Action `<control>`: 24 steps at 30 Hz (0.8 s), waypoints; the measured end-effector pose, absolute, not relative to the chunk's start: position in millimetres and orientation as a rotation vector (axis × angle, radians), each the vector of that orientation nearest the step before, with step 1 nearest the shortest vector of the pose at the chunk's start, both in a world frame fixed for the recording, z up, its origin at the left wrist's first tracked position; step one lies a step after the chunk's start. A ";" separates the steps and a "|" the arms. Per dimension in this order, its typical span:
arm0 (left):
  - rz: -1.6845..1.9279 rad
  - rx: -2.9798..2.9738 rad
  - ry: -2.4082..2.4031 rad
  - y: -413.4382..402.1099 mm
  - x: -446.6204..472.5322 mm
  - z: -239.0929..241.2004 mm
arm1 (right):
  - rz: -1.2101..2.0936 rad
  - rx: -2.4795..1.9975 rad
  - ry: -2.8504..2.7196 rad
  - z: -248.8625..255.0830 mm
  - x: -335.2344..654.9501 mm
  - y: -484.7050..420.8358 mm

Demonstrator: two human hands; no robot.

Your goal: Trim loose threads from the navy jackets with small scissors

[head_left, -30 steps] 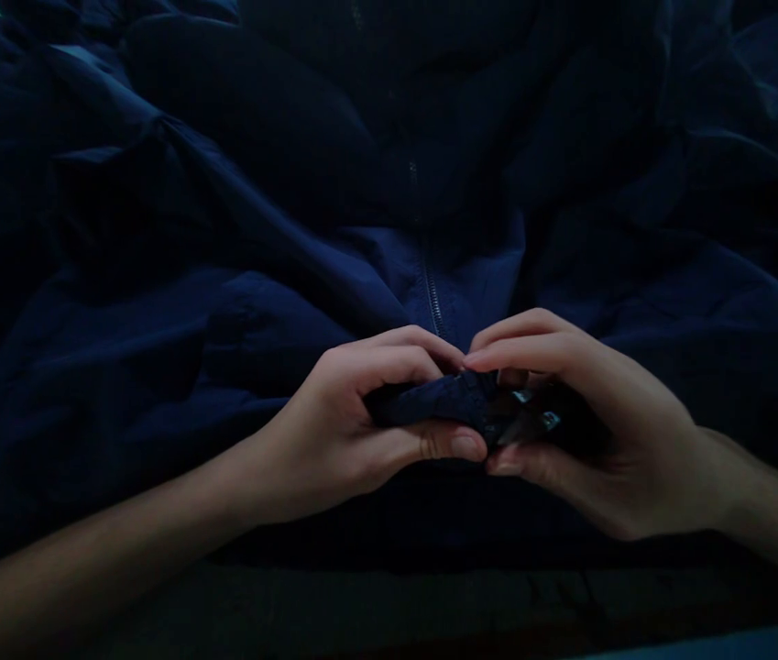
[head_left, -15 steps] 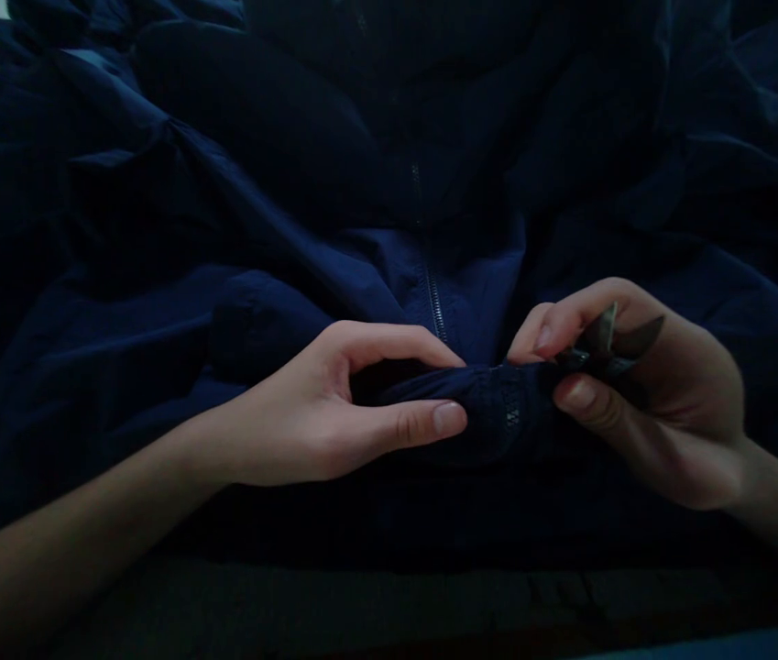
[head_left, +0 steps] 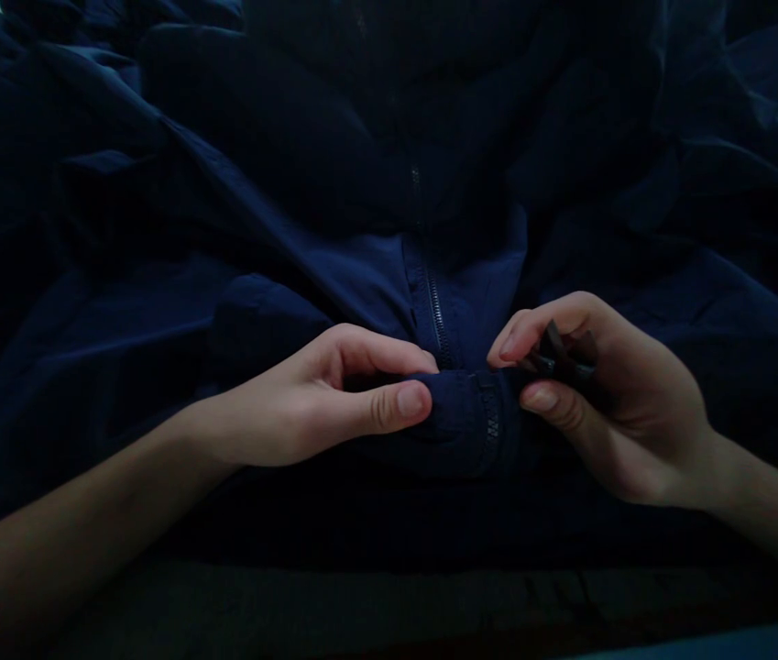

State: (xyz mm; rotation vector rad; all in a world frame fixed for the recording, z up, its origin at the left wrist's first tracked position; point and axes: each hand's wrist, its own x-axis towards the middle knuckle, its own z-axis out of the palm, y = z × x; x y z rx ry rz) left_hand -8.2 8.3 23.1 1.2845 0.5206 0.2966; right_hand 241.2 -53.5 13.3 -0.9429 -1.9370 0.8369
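Nothing legible anywhere: no text, label, brand, number or sign reads on the navy jacket, and the dark zipper pull at about 3 o'clock, pinched in the right hand, is too dim to show any marking.

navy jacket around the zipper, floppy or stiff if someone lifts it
The navy jacket probably feels floppy: it lies in loose folds and bunches in the left hand. Its zipper looks stiffer, likely resisting bending along that line.
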 end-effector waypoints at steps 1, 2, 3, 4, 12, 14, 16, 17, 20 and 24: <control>0.302 1.282 0.508 8.1 -8.3 22.6 | 0.837 -0.931 -1.931 13.2 241.0 -53.6; 0.303 1.280 0.501 8.1 -8.5 22.1 | 0.845 -0.921 -1.923 13.0 241.0 -53.7; 0.302 1.277 0.497 8.3 -8.8 21.6 | 0.856 -0.916 -1.917 12.8 241.2 -53.9; 0.299 1.271 0.498 8.5 -9.4 21.0 | 0.866 -0.913 -1.911 12.6 241.6 -54.1; 0.341 1.272 0.639 3.4 -7.4 23.5 | 0.926 -0.892 -1.857 14.0 242.1 -54.8; 0.357 1.349 0.684 -0.6 -3.9 25.9 | 0.935 -0.880 -1.844 13.2 241.4 -54.6; 0.322 1.415 0.672 -3.7 -1.2 27.3 | 0.967 -0.858 -1.824 11.8 241.1 -54.4; 0.295 1.436 0.662 -4.6 -0.5 27.4 | 0.985 -0.841 -1.816 11.3 240.9 -54.4; 0.255 1.472 0.657 -3.5 -1.3 26.0 | 1.004 -0.816 -1.818 12.6 240.4 -54.5; 0.272 1.493 0.623 3.0 -4.7 23.9 | 1.028 -0.917 -1.872 19.7 238.7 -54.7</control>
